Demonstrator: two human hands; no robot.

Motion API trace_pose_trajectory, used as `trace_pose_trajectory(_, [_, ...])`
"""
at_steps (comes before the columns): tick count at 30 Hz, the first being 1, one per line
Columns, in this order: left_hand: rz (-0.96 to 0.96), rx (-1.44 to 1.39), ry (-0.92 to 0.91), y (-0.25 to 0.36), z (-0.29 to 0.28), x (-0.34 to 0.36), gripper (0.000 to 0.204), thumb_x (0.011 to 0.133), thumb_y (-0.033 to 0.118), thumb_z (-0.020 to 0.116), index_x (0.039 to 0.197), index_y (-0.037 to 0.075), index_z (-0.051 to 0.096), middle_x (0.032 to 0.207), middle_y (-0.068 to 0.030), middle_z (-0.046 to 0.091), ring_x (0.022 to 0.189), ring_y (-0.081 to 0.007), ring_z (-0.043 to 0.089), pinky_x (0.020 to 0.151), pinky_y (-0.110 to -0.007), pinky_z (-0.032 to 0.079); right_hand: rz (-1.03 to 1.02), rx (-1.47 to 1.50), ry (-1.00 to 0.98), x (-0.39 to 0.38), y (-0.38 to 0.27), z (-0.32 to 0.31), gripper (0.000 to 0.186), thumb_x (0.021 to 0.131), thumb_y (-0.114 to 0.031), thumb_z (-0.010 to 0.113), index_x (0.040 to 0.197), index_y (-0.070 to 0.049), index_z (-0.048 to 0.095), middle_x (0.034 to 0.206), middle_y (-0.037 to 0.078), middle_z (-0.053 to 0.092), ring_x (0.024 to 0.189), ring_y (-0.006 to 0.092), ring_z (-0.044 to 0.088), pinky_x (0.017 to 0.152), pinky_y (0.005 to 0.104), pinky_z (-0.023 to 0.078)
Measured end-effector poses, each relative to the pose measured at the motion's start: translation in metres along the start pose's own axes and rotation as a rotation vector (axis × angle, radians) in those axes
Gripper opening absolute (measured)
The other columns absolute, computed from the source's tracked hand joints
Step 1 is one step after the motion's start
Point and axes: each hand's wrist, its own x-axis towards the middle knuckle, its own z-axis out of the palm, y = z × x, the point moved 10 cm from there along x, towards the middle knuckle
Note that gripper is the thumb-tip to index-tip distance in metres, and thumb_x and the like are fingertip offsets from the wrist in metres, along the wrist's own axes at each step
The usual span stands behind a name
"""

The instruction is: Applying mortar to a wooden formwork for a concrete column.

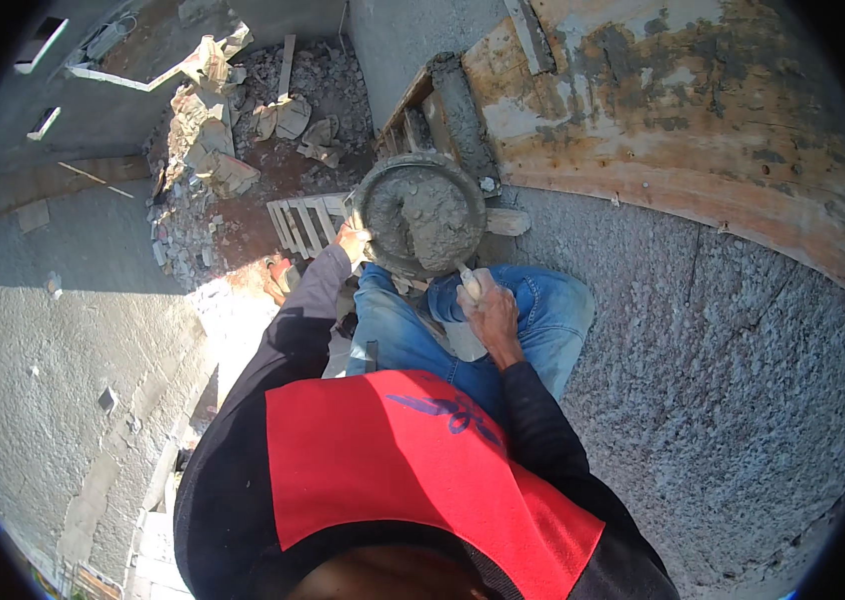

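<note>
Rough rendered wall fills the right of frame. The round mortar pan sits upper centre, above both knees. Left hand grips its left rim. Right hand, nearer the viewer, is clenched round a trowel handle; the tool's axis runs up-left into the mortar.

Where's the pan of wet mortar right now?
In the head view, the round mortar pan sits just above centre, resting near the person's knee, with the left hand at its rim and the right hand holding a trowel handle just below it.

Left hand outstretched, apparently gripping; right hand fisted.
</note>
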Motion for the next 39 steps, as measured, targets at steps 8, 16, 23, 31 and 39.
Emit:
trace_pose_trajectory(8, [0.330,0.213,-0.111,0.074,0.067,0.010,0.021,0.075,-0.006,0.044,0.087,0.006,0.057,0.068,-0.0047,0.059,0.063,-0.0183,0.060,0.053,-0.036,0.048,-0.338,-0.040,0.073,-0.070,-0.100,-0.155,0.025,0.081,-0.030,0.063,0.094,-0.010,0.054,0.080,0.014,0.063,0.075,0.0371,0.062,0.063,0.0473,0.047])
trace_pose_trajectory(16, [0.621,0.681,-0.171,0.076,0.050,0.009,0.015,0.074,-0.003,0.048,0.081,0.006,0.057,0.065,-0.0053,0.058,0.059,-0.0203,0.059,0.051,-0.036,0.047,-0.656,-0.065,-0.298,-0.176,-0.248,-0.352,0.030,0.087,-0.030,0.063,0.097,-0.003,0.057,0.068,0.014,0.057,0.054,0.0296,0.054,0.051,0.0370,0.040])
trace_pose_trajectory(23, [0.772,1.031,-0.106,0.042,0.017,0.017,0.009,0.073,0.000,0.051,0.076,0.006,0.057,0.063,-0.0059,0.057,0.056,-0.0221,0.058,0.049,-0.036,0.046,-0.343,0.215,0.046,-0.167,-0.247,-0.523,0.034,0.092,-0.030,0.052,0.092,0.003,0.056,0.057,0.006,0.056,0.040,0.0103,0.056,0.034,0.0198,0.046])
trace_pose_trajectory(31, [0.796,1.213,-0.016,0.015,-0.007,0.015,0.005,0.073,0.002,0.054,0.073,0.006,0.057,0.060,-0.0063,0.056,0.053,-0.0230,0.057,0.047,-0.036,0.045,-0.339,-0.351,0.651,-0.210,-0.252,-0.549,0.050,0.091,-0.052,0.046,0.089,-0.004,0.061,0.054,0.003,0.051,0.036,0.0088,0.051,0.035,0.0189,0.046])
trace_pose_trajectory(39, [0.206,0.439,0.212,0.031,0.006,0.011,0.017,0.073,0.002,0.048,0.088,0.001,0.055,0.068,-0.0095,0.054,0.057,-0.0215,0.057,0.044,-0.040,0.046,-0.295,-0.399,0.227,-0.078,-0.157,-0.283,0.030,0.087,-0.031,0.056,0.098,-0.004,0.060,0.080,0.018,0.064,0.072,0.0364,0.062,0.062,0.0458,0.047])
